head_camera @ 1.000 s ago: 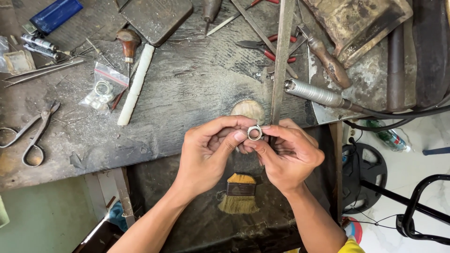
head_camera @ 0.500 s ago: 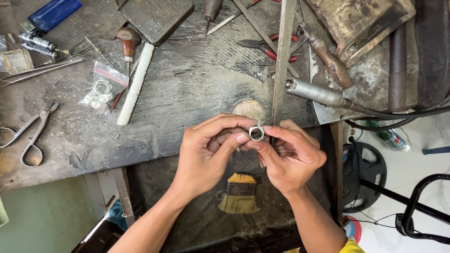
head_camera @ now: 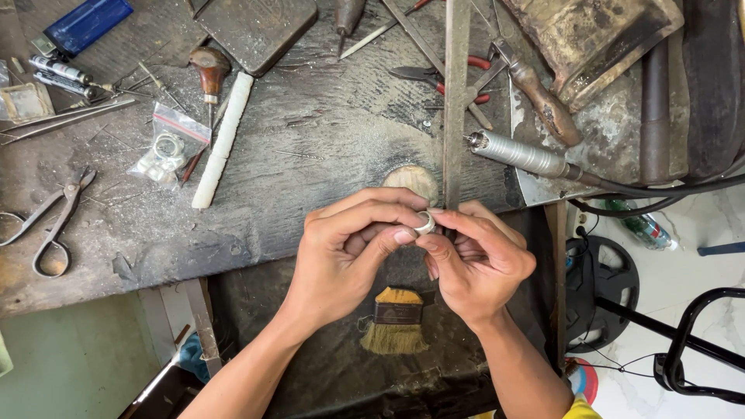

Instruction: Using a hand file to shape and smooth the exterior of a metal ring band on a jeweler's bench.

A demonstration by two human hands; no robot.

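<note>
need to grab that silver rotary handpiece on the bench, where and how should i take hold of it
Take the rotary handpiece around the middle of its ribbed silver barrel, coming from above with fingers across its width. It lies flat on the workbench, tip pointing left toward the upright metal file, black cable trailing right. Probably keep the grip clear of the tip and the cable end.

My left hand [head_camera: 353, 252] and right hand [head_camera: 473, 260] pinching a silver ring [head_camera: 424, 223] between fingertips, flat file [head_camera: 455, 101] just above the grip, small brush [head_camera: 397, 320] below it, rotary handpiece [head_camera: 521, 155] up right.
</note>
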